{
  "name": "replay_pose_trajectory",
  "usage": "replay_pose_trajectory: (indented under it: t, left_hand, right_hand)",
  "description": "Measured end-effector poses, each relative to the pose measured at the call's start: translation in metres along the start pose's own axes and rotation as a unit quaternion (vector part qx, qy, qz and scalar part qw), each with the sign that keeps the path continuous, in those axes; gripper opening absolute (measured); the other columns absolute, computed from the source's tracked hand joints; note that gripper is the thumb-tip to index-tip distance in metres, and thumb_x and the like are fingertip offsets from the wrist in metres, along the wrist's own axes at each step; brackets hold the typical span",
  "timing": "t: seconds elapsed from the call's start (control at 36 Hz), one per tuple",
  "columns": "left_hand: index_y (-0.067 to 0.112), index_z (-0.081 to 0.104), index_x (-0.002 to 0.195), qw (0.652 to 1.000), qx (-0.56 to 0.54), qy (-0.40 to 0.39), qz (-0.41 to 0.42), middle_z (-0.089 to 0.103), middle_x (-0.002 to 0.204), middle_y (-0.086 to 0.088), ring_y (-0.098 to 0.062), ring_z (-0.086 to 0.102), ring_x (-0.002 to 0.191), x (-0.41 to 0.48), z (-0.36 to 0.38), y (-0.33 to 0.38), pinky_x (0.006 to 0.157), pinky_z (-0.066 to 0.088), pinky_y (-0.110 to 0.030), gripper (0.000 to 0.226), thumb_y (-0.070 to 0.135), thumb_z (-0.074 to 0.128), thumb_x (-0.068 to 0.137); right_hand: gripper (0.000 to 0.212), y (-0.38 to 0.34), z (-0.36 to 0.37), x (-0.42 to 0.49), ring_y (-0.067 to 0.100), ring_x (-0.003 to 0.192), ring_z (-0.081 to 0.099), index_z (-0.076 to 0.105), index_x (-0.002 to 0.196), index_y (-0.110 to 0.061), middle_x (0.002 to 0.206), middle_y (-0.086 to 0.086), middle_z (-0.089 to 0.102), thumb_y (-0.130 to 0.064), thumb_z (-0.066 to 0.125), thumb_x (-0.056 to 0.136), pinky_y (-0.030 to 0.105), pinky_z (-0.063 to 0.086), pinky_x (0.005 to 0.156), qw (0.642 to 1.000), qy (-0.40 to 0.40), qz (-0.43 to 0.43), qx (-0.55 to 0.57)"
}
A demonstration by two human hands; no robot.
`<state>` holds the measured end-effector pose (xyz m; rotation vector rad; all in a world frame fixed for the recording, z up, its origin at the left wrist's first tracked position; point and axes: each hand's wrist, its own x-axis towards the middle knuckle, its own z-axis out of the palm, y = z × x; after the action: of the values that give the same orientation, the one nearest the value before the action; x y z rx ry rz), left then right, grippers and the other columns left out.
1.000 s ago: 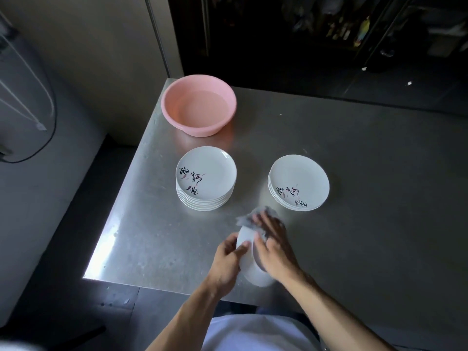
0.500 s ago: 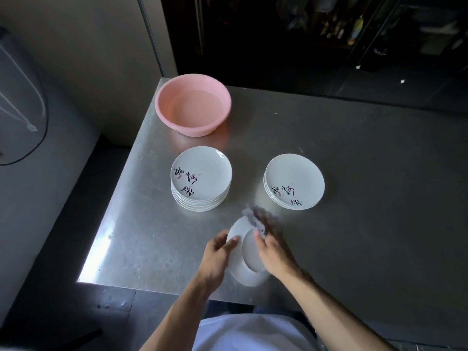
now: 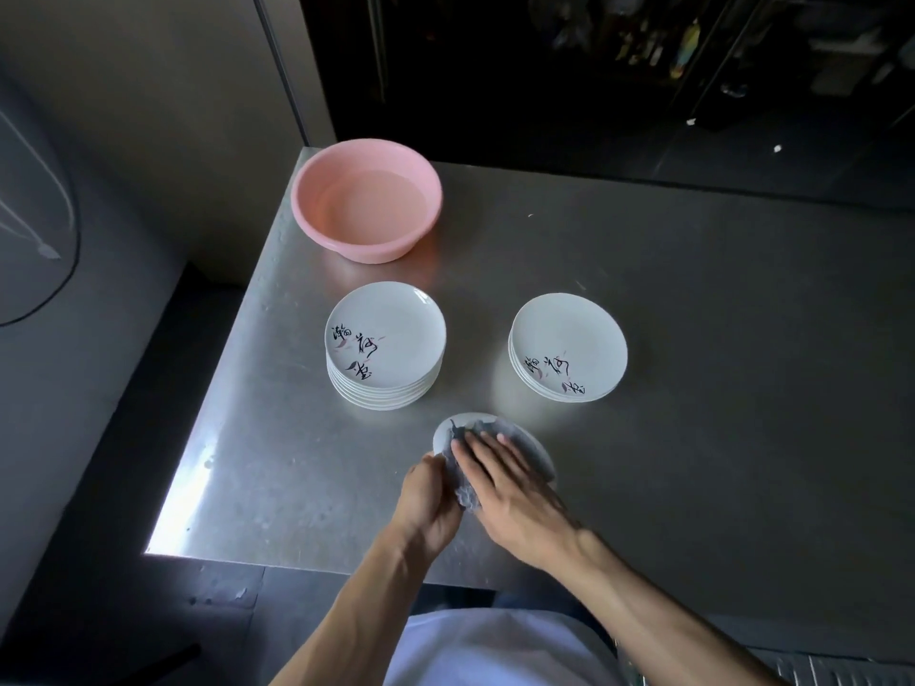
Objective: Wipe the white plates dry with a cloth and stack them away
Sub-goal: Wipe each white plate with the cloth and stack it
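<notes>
My left fingers (image 3: 432, 468) gripped the plate (image 3: 540, 455) near the table (image 3: 297, 438) edge; right fingers (image 3: 487, 453) pressed the cloth (image 3: 468, 495) flat. Pushing hard could drop it.

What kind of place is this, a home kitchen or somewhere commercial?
Likely a restaurant or canteen back kitchen, though I can't be sure. The signs are a stainless steel worktable, matching printed white plates in a taller stack and a shorter stack, and a pink wash basin.
</notes>
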<state>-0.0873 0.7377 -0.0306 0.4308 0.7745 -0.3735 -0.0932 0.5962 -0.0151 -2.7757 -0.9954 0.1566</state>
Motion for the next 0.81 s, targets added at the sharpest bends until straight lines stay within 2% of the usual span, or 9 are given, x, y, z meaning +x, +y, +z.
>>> replay_pose_trajectory:
  t: [0.11, 0.25, 0.39, 0.44, 0.53, 0.58, 0.67, 0.75, 0.81]
  left_hand:
    - [-0.015, 0.060, 0.128, 1.000, 0.024, 0.005, -0.011, 0.068, 0.125, -0.031, -0.034, 0.073, 0.108, -0.002, 0.000, 0.002, 0.096, 0.061, -0.041, 0.042, -0.003, 0.028, 0.103]
    - [-0.017, 0.060, 0.126, 0.999, -0.018, -0.001, -0.039, 0.068, 0.124, -0.033, -0.035, 0.075, 0.104, -0.001, -0.001, 0.004, 0.091, 0.063, -0.041, 0.041, -0.002, 0.029, 0.104]
    - [-0.012, 0.063, 0.125, 0.998, 0.010, -0.025, -0.051, 0.070, 0.112, -0.025, -0.029, 0.071, 0.098, 0.000, -0.004, 0.008, 0.093, 0.059, -0.036, 0.037, 0.002, 0.036, 0.104]
    - [-0.004, 0.069, 0.122, 0.997, 0.062, -0.025, -0.026, 0.072, 0.112, -0.019, -0.026, 0.071, 0.098, 0.000, -0.005, 0.008, 0.090, 0.060, -0.037, 0.036, 0.014, 0.041, 0.107]
    - [0.008, 0.066, 0.125, 0.992, 0.121, 0.031, 0.025, 0.067, 0.118, -0.011, -0.026, 0.064, 0.109, 0.005, -0.008, 0.005, 0.098, 0.052, -0.041, 0.037, 0.036, 0.048, 0.109]
    - [0.013, 0.057, 0.131, 0.978, 0.173, 0.089, 0.067, 0.060, 0.118, -0.006, -0.022, 0.060, 0.108, 0.010, -0.012, 0.001, 0.099, 0.049, -0.043, 0.033, 0.036, 0.049, 0.110]
    - [0.010, 0.054, 0.138, 0.960, 0.249, 0.106, 0.071, 0.068, 0.123, -0.005, -0.019, 0.065, 0.106, 0.009, -0.021, -0.006, 0.093, 0.053, -0.038, 0.036, 0.033, 0.042, 0.113]
    - [0.023, 0.065, 0.125, 0.949, 0.294, 0.100, 0.058, 0.071, 0.125, -0.004, -0.025, 0.067, 0.108, 0.002, -0.028, -0.007, 0.065, 0.061, -0.031, 0.033, 0.043, 0.042, 0.111]
    - [0.032, 0.069, 0.115, 0.946, 0.304, 0.104, 0.049, 0.072, 0.120, 0.001, -0.026, 0.067, 0.109, 0.000, -0.031, -0.007, 0.062, 0.062, -0.035, 0.031, 0.050, 0.045, 0.109]
  right_hand:
    - [0.069, 0.010, -0.005, -0.002, 0.029, 0.138, 0.047, 0.041, 0.150, -0.006, 0.152, 0.015, 0.046, -0.020, 0.064, 0.087, 0.042, 0.040, 0.112, 1.000, -0.007, -0.018, 0.006]
    - [0.076, 0.014, -0.005, -0.005, 0.027, 0.149, 0.028, 0.024, 0.157, -0.007, 0.162, 0.013, 0.028, -0.030, 0.058, 0.094, 0.042, 0.025, 0.121, 0.998, -0.040, -0.019, 0.038]
    - [0.082, 0.016, -0.010, -0.005, 0.031, 0.129, 0.056, 0.050, 0.143, -0.001, 0.144, 0.017, 0.053, -0.019, 0.084, 0.070, 0.042, 0.046, 0.108, 0.998, 0.027, -0.048, 0.028]
    - [0.070, 0.018, -0.012, -0.005, 0.029, 0.122, 0.062, 0.057, 0.137, -0.001, 0.138, 0.015, 0.059, -0.005, 0.076, 0.070, 0.040, 0.050, 0.104, 0.995, 0.081, -0.041, 0.031]
    - [0.057, 0.025, -0.020, 0.002, 0.029, 0.117, 0.064, 0.060, 0.133, 0.001, 0.132, 0.014, 0.063, 0.004, 0.049, 0.077, 0.039, 0.051, 0.101, 0.987, 0.146, -0.016, 0.062]
    - [0.060, 0.031, -0.027, 0.008, 0.028, 0.108, 0.067, 0.060, 0.132, 0.000, 0.125, 0.013, 0.067, 0.010, 0.044, 0.075, 0.036, 0.054, 0.095, 0.977, 0.175, 0.040, 0.114]
    - [0.066, 0.040, -0.026, 0.014, 0.027, 0.089, 0.070, 0.063, 0.128, -0.015, 0.105, 0.006, 0.074, 0.020, 0.054, 0.072, 0.032, 0.054, 0.078, 0.932, 0.199, 0.214, 0.213]
    - [0.039, 0.046, -0.015, 0.016, 0.023, 0.101, 0.069, 0.061, 0.130, -0.017, 0.112, 0.005, 0.074, -0.001, 0.055, 0.095, 0.025, 0.050, 0.083, 0.856, 0.178, 0.365, 0.320]
    - [0.027, 0.049, -0.008, 0.015, 0.020, 0.107, 0.066, 0.064, 0.126, -0.011, 0.115, 0.005, 0.073, -0.013, 0.054, 0.101, 0.019, 0.043, 0.088, 0.815, 0.194, 0.406, 0.366]
